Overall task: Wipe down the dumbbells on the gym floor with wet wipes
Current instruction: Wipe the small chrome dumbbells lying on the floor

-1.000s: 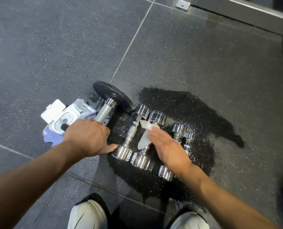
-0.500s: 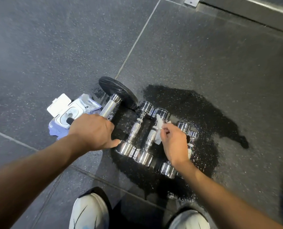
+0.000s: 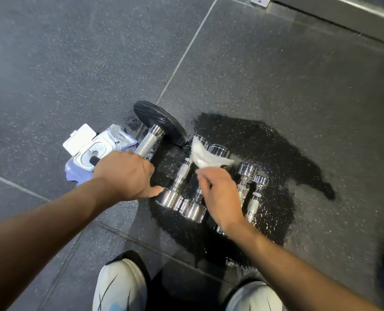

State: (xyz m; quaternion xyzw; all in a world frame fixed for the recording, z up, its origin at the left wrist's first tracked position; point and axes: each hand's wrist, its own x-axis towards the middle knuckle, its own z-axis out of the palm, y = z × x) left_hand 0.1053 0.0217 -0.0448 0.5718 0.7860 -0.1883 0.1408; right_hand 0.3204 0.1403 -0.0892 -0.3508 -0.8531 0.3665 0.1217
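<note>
Several chrome dumbbells lie side by side on the dark rubber floor. A big dumbbell with a black plate lies at the left, and my left hand is shut on its knurled handle. Right of it are two medium chrome dumbbells and two small ones. My right hand pinches a white wet wipe that drapes over the far heads of the medium dumbbells. The second medium dumbbell's handle is mostly hidden under my right hand.
An open pack of wet wipes with its white lid flipped up lies left of the big dumbbell. A dark wet patch spreads under and right of the dumbbells. My two white shoes stand near the bottom edge. A metal rail runs along the top right.
My right hand has pulled the wipe up off the second dumbbell's handle and spread it over the far heads. My left hand has stayed on the big dumbbell's handle.
</note>
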